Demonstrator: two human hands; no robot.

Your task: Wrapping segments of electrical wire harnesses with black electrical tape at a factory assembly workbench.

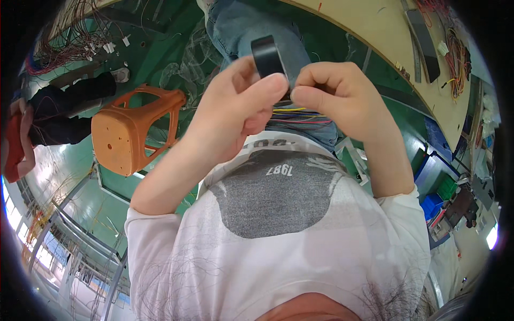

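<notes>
My left hand is closed around a roll of black tape, which stands up above its thumb and fingers in front of my lap. Close beside its thumb tip, my right hand is pinched shut, thumb against curled fingers. A narrow dark bit shows between the two hands, but what the right fingertips hold is too small to make out. Below the hands, several thin wires, among them yellow and pink ones, lie across my jeans; the hands partly hide them.
An orange plastic stool stands at the left, near another person's dark-trousered legs. Bundled wires hang at the upper left. A curved tabletop at the right carries a wire harness. Green and blue bins sit below it.
</notes>
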